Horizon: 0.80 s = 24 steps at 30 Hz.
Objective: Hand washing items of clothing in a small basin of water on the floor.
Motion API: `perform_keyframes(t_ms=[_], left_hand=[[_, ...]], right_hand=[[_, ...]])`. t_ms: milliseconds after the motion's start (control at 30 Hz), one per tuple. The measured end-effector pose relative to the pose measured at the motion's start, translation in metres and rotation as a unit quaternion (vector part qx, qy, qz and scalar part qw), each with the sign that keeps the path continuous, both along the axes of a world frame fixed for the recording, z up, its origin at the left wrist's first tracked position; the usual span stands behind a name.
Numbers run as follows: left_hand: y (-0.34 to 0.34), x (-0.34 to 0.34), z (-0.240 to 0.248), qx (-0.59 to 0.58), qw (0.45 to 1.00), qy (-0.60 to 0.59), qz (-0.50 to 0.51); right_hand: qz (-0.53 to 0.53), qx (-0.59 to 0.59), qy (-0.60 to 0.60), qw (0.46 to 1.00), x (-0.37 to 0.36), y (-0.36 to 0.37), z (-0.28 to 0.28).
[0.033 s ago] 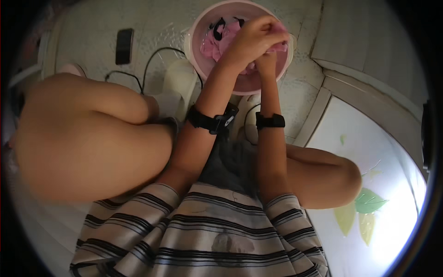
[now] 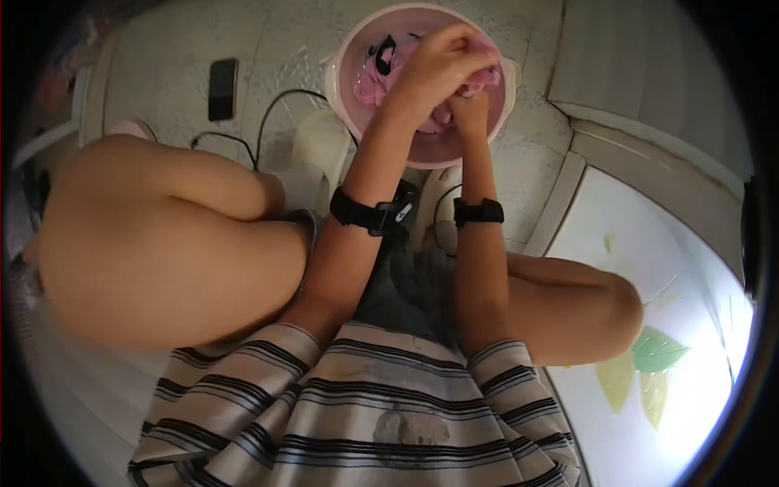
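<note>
A round pink basin [image 2: 353, 118] with pale side handles stands on the floor in front of me. Bunched pink cloth [image 2: 373, 85] with black parts lies inside it. Over the basin's right half, my left hand [image 2: 445, 71] is closed on a gathered piece of the pink cloth [image 2: 484, 75]. Just below it, my right hand [image 2: 471, 112] makes a fist around the same cloth; its fingertips are hidden from view. Black straps circle both my forearms.
A dark phone [image 2: 223, 89] lies on the tiled floor to the left. A black cable [image 2: 261, 122] curves between it and the basin, near my shoe [image 2: 318, 146]. At the right stands a white panel with a leaf pattern [image 2: 657, 351], beside a pale ledge [image 2: 641, 89].
The whole view has shifted slightly to the right. My hands and the cloth between them sit slightly further left over the basin, both still closed on it.
</note>
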<state>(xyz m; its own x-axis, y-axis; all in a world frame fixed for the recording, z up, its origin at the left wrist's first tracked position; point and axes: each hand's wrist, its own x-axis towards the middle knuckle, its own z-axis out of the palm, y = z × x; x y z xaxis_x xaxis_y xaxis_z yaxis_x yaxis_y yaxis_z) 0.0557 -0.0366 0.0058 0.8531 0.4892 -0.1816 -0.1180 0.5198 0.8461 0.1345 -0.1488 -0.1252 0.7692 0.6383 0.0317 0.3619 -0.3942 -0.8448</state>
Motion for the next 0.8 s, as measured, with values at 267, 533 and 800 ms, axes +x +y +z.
perform_keyframes(t_ms=[267,533,800], left_hand=[[0.006,-0.019,-0.059,0.459,0.824,0.333,-0.004],[-0.042,-0.025,-0.065,0.359,0.913,0.15,-0.124],[-0.035,-0.033,-0.085,0.221,0.953,0.187,0.092]], right_hand=[[-0.122,0.199,0.195,0.953,0.016,-0.026,0.023],[-0.02,0.169,0.27,0.948,-0.023,0.012,0.089],[0.284,0.092,0.103,0.949,-0.006,0.005,0.101]])
